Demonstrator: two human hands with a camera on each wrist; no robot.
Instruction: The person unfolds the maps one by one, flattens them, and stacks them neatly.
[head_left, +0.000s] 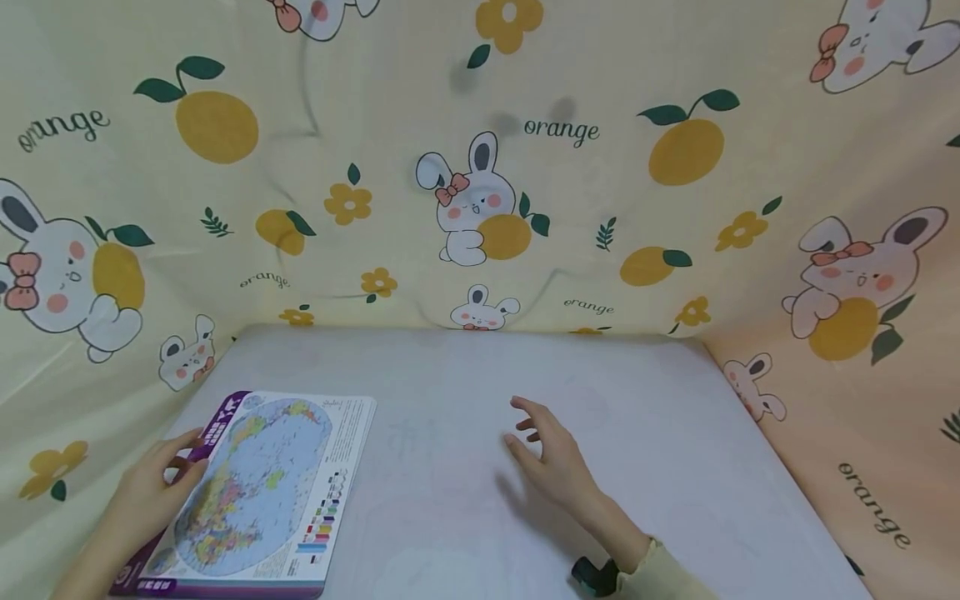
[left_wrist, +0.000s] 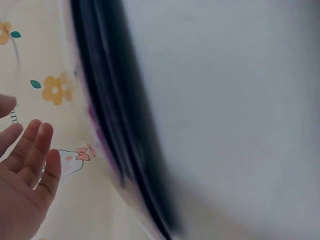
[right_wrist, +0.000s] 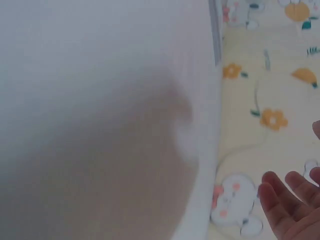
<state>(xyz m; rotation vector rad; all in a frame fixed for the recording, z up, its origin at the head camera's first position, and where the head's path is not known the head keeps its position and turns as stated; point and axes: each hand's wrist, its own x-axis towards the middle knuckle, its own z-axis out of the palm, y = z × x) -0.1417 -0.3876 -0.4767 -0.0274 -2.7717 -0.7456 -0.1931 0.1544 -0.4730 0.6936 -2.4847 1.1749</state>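
A world map board (head_left: 255, 492) with a purple border lies flat at the left of the white table. In the left wrist view its side appears as several dark stacked layers (left_wrist: 107, 90). My left hand (head_left: 153, 487) is at the board's left purple edge, thumb and fingers apart. The left wrist view shows those fingers (left_wrist: 37, 150) loosely bent and not curled round anything; whether the fingertips touch the board I cannot tell. Over the middle of the table hovers my right hand (head_left: 555, 462), fingers loosely bent, holding nothing. Part of it, with fingers (right_wrist: 282, 197) spread, appears in the right wrist view.
The white tabletop (head_left: 645, 442) stretches right of the map board. Around its back and sides hangs a cream cloth (head_left: 405, 100) printed with rabbits and oranges. A dark device (head_left: 595, 575) sits at my right wrist, beside a pale sleeve (head_left: 660, 575).
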